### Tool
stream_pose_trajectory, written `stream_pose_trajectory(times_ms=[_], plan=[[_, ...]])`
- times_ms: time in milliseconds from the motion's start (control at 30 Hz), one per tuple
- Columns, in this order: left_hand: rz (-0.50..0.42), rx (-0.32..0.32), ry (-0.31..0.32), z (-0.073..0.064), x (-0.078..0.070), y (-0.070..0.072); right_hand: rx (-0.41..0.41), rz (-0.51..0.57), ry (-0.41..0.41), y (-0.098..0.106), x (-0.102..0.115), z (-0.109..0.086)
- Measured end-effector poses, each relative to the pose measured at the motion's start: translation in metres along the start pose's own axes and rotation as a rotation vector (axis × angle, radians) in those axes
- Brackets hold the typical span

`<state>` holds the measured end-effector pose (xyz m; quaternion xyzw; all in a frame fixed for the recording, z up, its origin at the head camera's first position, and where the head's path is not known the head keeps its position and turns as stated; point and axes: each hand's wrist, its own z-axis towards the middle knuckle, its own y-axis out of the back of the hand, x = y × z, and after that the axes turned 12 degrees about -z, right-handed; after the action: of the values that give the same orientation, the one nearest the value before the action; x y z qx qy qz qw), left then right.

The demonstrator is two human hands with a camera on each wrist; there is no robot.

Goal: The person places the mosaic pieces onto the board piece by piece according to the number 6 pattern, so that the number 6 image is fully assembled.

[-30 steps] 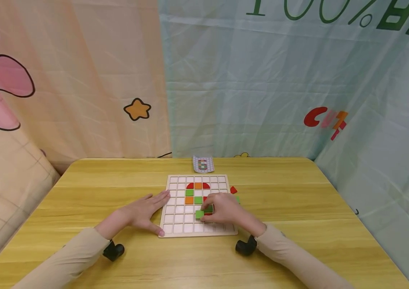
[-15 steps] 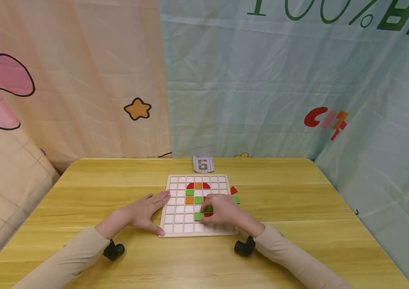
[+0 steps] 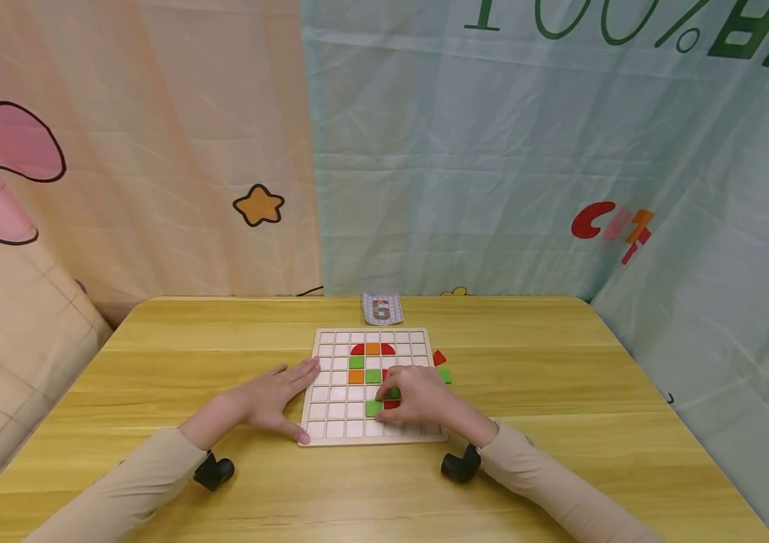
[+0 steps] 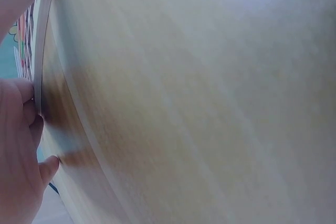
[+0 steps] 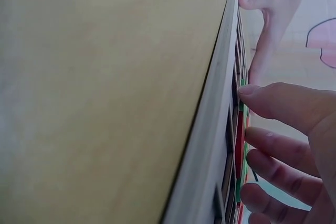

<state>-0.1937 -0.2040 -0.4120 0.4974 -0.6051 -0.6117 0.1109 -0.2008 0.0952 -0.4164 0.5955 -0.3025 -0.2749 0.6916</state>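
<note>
A white gridded board (image 3: 320, 430) with a pale wooden rim lies on the table. My left hand (image 3: 276, 400) spreads along its left edge, thumb at the near corner and fingertips at the side. Over the board, my right hand (image 3: 418, 392) curls its thumb and forefinger about a green square tile (image 3: 372, 408), which lies flat in a lower cell. In the right wrist view the thumb (image 5: 257, 94) touches that green tile. Right of it sits a red tile (image 3: 392, 405), partly under the hand. Orange (image 3: 355, 376), green and red tiles fill several cells above.
A small pattern card (image 3: 393, 302) lies beyond the board, near the table's far edge. To the board's right are a loose red piece (image 3: 439, 357) and a green tile (image 3: 446, 375). Printed curtains hang behind the wooden table (image 3: 534, 339).
The green tile has gone from raised and tilted in my right hand's pinch to flat in its cell. My right hand has lowered slightly; the left hand has stayed put.
</note>
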Motion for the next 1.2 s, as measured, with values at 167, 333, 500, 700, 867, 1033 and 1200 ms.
stream_pose_trajectory(times_ms=[167, 333, 500, 700, 867, 1033, 1200], plan=[[0.003, -0.001, 0.006, 0.0, 0.0, 0.0, -0.003, 0.003, 0.006, 0.0, 0.0, -0.001], [0.008, 0.003, 0.006, 0.0, 0.0, 0.0, -0.021, 0.006, 0.023, 0.0, -0.003, -0.002], [0.008, 0.0, 0.004, 0.0, -0.001, 0.0, -0.043, 0.033, 0.022, 0.002, -0.007, -0.004], [0.011, -0.003, 0.003, 0.0, 0.0, 0.0, -0.089, 0.046, -0.034, 0.005, -0.017, -0.008], [0.009, -0.003, 0.003, 0.0, 0.0, 0.0, -0.111, 0.06, -0.08, 0.009, -0.03, -0.013], [0.006, -0.001, 0.004, 0.0, 0.0, -0.001, -0.132, 0.079, -0.13, 0.014, -0.045, -0.02], [0.001, -0.002, 0.005, 0.0, -0.001, 0.0, -0.159, 0.071, -0.191, 0.017, -0.061, -0.026]])
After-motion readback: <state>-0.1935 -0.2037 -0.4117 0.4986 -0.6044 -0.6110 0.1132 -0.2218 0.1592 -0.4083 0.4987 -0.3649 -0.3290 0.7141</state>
